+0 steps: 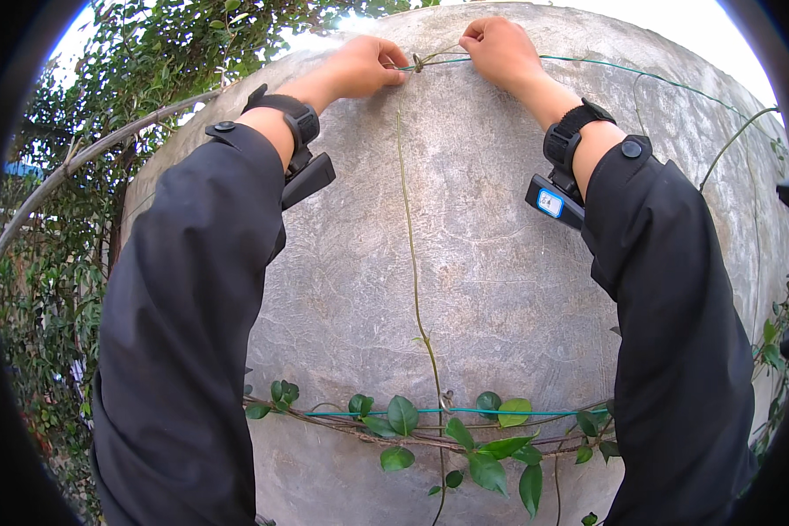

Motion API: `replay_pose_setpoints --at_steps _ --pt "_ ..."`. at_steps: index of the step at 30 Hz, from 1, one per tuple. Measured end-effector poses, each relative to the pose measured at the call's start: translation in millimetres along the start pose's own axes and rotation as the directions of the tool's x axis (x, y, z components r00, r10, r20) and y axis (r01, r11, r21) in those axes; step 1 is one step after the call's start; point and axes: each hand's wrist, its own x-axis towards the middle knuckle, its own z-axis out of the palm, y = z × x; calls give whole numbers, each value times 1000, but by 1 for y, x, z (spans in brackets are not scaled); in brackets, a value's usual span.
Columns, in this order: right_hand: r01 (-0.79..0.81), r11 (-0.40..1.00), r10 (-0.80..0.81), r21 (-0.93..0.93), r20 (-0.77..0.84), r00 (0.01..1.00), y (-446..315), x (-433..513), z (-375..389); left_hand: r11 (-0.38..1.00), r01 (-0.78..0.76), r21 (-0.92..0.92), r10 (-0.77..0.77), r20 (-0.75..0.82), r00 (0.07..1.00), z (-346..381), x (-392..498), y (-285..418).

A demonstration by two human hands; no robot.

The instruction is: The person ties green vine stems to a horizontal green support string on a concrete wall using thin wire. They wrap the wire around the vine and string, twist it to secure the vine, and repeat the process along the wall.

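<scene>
Near the top of a grey concrete wall [500,263], a green coated wire [631,68] runs through a metal eye hook [418,63]. Just left of the hook, my left hand [363,66] has its thumb and fingers closed around the wire; whether a bit of stem is also held there is hidden. On the hook's other side, my right hand [502,54] pinches the thin end of a vine stem [444,51] slightly above the wire. A long bare vine stem [409,230] climbs the wall from below up to the hook.
A lower green wire [539,413] passes through another eye hook [446,401], with leafy vines [486,470] along it. Dense foliage [52,315] and a thick woody stem [98,148] stand at the left. Black devices [309,181] are strapped to both wrists.
</scene>
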Motion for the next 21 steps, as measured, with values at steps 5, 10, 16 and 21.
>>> replay_pose_setpoints --at_steps 5,10,16,21 --pt "2 1000 -2 23 27 1000 8 -1 0 996 78 -39 -78 -11 997 -17 -6 -9" --pt "-1 999 1 41 2 1000 10 2 0 972 140 -187 -144 -3 990 -15 -7 -6" --pt "33 999 -32 22 -7 999 10 1 -3 958 223 -178 -214 72 974 -9 -8 8" --pt "46 998 -46 43 -20 999 13 0 -5 946 245 -213 -234 77 969 -11 -12 4"
